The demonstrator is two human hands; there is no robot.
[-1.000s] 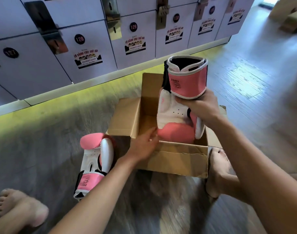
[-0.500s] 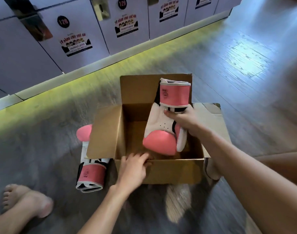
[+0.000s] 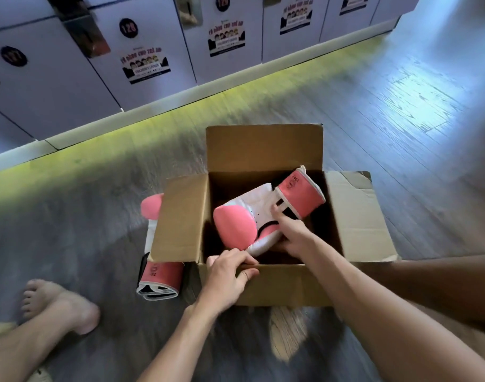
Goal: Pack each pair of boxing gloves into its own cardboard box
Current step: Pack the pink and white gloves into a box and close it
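On the locker doors (image 3: 57,86) in front of me, round black discs show the numbers 127 (image 3: 13,55), 128 (image 3: 128,28) and 129 (image 3: 222,1). The printed stickers (image 3: 145,65) under them are too blurred to read.

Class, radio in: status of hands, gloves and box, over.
Right hand gripping glove inside box. Left hand on near rim. Second glove on floor outside, behind left flap.

Wood floor (image 3: 373,111), cardboard box (image 3: 285,285), glove (image 3: 160,277)
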